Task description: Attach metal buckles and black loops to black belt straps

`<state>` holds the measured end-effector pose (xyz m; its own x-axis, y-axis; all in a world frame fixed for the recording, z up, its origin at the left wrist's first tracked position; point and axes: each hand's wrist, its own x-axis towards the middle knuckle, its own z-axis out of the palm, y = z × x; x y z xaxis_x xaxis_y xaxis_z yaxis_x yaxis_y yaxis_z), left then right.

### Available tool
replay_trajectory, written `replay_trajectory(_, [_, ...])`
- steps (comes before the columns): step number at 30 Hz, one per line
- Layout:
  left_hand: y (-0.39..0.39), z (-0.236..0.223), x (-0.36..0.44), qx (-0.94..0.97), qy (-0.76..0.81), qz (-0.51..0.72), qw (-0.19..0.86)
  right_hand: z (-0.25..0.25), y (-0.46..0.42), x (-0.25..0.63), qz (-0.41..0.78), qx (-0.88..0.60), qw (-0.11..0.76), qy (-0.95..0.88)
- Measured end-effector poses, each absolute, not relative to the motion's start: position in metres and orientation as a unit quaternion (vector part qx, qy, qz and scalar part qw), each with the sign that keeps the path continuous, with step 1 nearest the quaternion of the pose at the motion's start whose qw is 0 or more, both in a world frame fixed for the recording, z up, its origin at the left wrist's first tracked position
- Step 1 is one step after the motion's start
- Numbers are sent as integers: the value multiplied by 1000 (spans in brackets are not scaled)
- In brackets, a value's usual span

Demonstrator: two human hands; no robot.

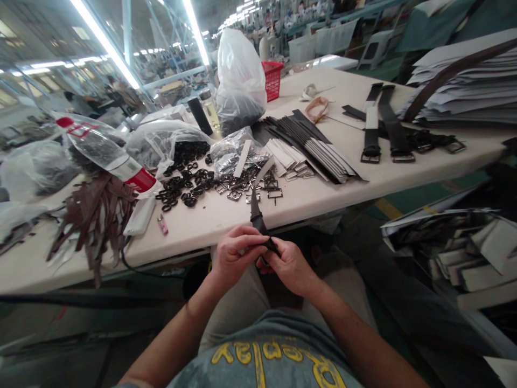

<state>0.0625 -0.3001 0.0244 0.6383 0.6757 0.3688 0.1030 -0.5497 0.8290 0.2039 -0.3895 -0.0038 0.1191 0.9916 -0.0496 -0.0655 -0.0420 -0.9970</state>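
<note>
My left hand (236, 253) and my right hand (288, 264) meet over my lap, just below the table's front edge. Both pinch the near end of a narrow black belt strap (256, 213) that rises from my fingers toward the table. The fingers of both hands are curled closed on the strap. Past it on the table lie several metal buckles (252, 188) and a heap of black rings (183, 183). A stack of black and white strap pieces (311, 148) lies to the right of those.
A long pale table (404, 167) carries clear bags (240, 81), a red basket (272, 78), a plastic bottle (107, 153), brown leather strips (97, 215), small pink snips (162, 224) and finished belts (383, 126). Paper stacks (464, 91) sit far right. Bundled strips (452, 242) lie at lower right.
</note>
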Motion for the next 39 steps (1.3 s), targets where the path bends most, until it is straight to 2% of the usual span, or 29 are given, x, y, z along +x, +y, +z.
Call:
replay_trajectory(4, [-302,16,62,851,230,384,276,-3,-390,201,506,-517,543,-426])
replay_trajectory(7, [-303,18,65,856,225,390,257,-2,-390,202,510,-519,541,-421])
replay_trajectory(9, [-304,23,67,839,226,375,322,-2,-390,203,520,-517,538,-415])
replay_trajectory(14, [-300,30,68,715,255,327,563,-4,-390,205,529,-527,523,-411])
replay_trajectory(18, [-296,26,67,643,292,298,642,-8,-389,204,498,-544,517,-435])
replay_trajectory(21, [-296,26,67,668,309,299,608,-10,-387,204,505,-538,516,-436])
replay_trajectory(26, [-300,33,69,794,299,285,447,-16,-386,205,516,-530,516,-432])
replay_trajectory(28, [-301,36,69,819,288,270,417,-18,-387,204,509,-535,510,-441])
replay_trajectory(33, [-298,33,70,829,305,235,406,-18,-388,199,489,-557,483,-467])
replay_trajectory(36, [-299,30,70,823,320,249,397,-15,-388,199,518,-542,494,-442])
replay_trajectory(39, [-300,28,67,778,315,266,474,-11,-388,203,578,-495,525,-381])
